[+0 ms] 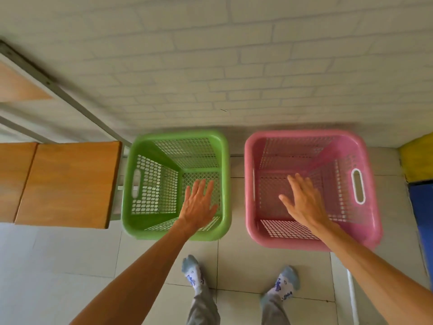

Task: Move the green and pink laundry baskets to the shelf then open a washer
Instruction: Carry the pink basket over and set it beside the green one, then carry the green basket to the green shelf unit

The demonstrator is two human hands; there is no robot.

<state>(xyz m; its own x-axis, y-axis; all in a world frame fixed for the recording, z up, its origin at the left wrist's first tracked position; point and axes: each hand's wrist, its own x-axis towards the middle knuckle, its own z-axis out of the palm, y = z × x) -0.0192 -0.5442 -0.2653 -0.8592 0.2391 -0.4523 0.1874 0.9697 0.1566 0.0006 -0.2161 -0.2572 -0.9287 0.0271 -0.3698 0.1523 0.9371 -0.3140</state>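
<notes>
A green laundry basket (226,184) stands empty on the tiled floor against the brick wall. To its right, a little apart, stands an empty pink laundry basket (372,212). My left hand (199,205) reaches over the green basket's near right corner, fingers spread, holding nothing. Above the pink basket's inside hovers my right hand (304,202), also flat and spread. A wooden shelf (65,181) on a metal frame juts in from the left, right beside the green basket. No washer is in view.
My two socked feet (239,275) stand on the pale floor tiles just in front of the baskets. A yellow object (417,158) and a blue object (424,219) sit at the right edge. An upper shelf board (16,85) shows at far left.
</notes>
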